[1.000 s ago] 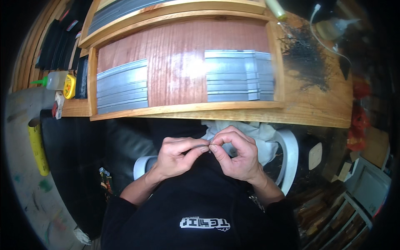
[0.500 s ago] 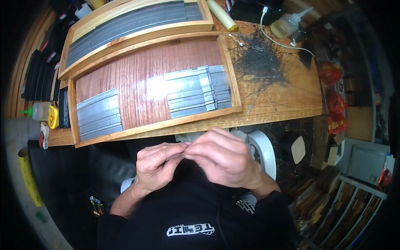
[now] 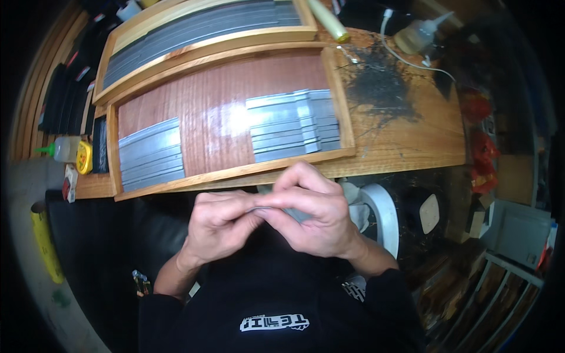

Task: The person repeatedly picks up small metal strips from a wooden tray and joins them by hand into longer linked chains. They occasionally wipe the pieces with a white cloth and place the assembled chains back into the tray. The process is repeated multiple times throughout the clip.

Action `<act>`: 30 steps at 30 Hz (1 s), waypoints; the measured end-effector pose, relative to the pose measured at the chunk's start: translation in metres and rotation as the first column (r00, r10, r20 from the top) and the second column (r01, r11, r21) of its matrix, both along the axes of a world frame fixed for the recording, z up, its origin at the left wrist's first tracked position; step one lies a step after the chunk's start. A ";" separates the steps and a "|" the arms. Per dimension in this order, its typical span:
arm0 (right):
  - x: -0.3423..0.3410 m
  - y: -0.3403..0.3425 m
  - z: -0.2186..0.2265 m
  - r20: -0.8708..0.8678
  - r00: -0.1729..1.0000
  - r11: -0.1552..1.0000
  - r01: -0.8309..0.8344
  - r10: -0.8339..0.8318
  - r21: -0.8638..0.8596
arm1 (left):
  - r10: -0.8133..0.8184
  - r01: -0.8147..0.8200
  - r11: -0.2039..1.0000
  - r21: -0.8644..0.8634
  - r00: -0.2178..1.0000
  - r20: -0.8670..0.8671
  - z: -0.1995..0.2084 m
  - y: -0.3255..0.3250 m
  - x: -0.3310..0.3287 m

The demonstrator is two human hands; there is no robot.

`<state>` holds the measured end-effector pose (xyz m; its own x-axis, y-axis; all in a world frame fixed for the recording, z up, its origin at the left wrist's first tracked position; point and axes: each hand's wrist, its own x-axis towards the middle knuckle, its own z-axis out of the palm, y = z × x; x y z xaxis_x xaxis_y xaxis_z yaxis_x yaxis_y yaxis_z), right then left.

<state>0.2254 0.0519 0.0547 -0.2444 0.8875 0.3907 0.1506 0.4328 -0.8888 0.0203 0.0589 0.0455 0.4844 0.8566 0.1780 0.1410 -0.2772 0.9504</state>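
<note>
My left hand [image 3: 222, 226] and my right hand [image 3: 312, 215] meet in front of my chest, fingertips touching. Between their pinched thumbs and forefingers is a thin grey strip [image 3: 260, 208], of which only a narrow edge shows; the fingers cover the rest. Just beyond the hands, a shallow wooden tray [image 3: 235, 177] lies tilted across the bench edge. In it, flat metal strips [image 3: 152, 156] are lined up at the left end and more metal strips [image 3: 276, 132] at the right, one short stack lying crosswise over them. Reddish wood shows between the groups.
A second wooden tray [image 3: 305, 13] of grey strips sits behind. Right of the trays, a heap of thin dark wires [image 3: 379, 88] lies on the bench [image 3: 424, 147], near a squeeze bottle [image 3: 415, 36] and a pale roll [image 3: 329, 22]. A yellow bottle [image 3: 84, 157] stands at left.
The whole view has shifted slightly, so the trays sit further right. My right hand has turned and its fingers have slid a little over the strip; my left hand keeps its pinch.
</note>
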 end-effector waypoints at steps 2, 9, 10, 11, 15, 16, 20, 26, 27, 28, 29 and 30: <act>0.000 -0.019 0.001 -0.011 1.000 0.949 -0.027 0.025 -0.313 | -0.205 0.172 0.917 -0.359 0.977 -0.057 0.003 -0.007 -0.014; -0.010 -0.028 -0.083 -0.533 0.820 0.555 -0.349 -0.209 -0.755 | 0.093 0.173 0.453 -0.875 0.967 0.239 -0.060 -0.009 -0.009; -0.013 -0.030 -0.088 -0.531 0.812 0.550 -0.335 -0.244 -0.765 | 0.096 0.168 0.456 -0.874 0.967 0.236 -0.060 -0.010 -0.009; -0.016 -0.031 -0.092 -0.526 0.805 0.543 -0.321 -0.275 -0.776 | 0.103 0.164 0.462 -0.872 0.966 0.236 -0.060 -0.011 -0.008; -0.019 -0.033 -0.089 -0.433 0.871 0.572 -0.238 -0.233 -0.785 | 0.066 0.158 0.516 -0.842 0.973 0.223 -0.069 -0.012 -0.012; -0.017 -0.034 -0.088 -0.390 0.901 0.582 -0.217 -0.189 -0.784 | 0.058 0.128 0.583 -0.802 0.978 0.199 -0.069 -0.016 -0.013; -0.020 -0.043 -0.084 -0.274 0.958 0.764 -0.112 -0.088 -0.636 | 0.026 -0.024 0.825 -0.564 1.000 -0.004 -0.065 -0.037 -0.015; -0.019 -0.041 -0.081 -0.147 0.989 0.902 -0.078 0.016 -0.425 | 0.120 -0.142 0.976 -0.168 0.984 -0.135 -0.073 -0.059 -0.012; -0.018 -0.040 -0.082 -0.142 0.989 0.905 -0.096 0.040 -0.414 | 0.136 -0.149 0.981 -0.125 0.985 -0.109 -0.076 -0.060 -0.010; -0.017 -0.039 -0.083 -0.138 0.988 0.908 -0.115 0.064 -0.402 | 0.153 -0.163 0.980 -0.110 0.984 -0.091 -0.077 -0.062 -0.009; -0.015 -0.038 -0.083 -0.132 0.987 0.912 -0.132 0.087 -0.389 | 0.170 -0.176 0.980 -0.093 0.983 -0.070 -0.077 -0.064 -0.007; -0.014 -0.037 -0.083 -0.123 0.988 0.914 -0.133 0.092 -0.383 | 0.186 -0.189 0.979 -0.076 0.981 -0.050 -0.078 -0.065 -0.006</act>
<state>0.2112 0.0145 -0.0281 -0.3294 0.9430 0.0477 0.0229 0.0585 -0.9980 0.0147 -0.0061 -0.0321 0.3192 0.9436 0.0882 0.2240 -0.1656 0.9604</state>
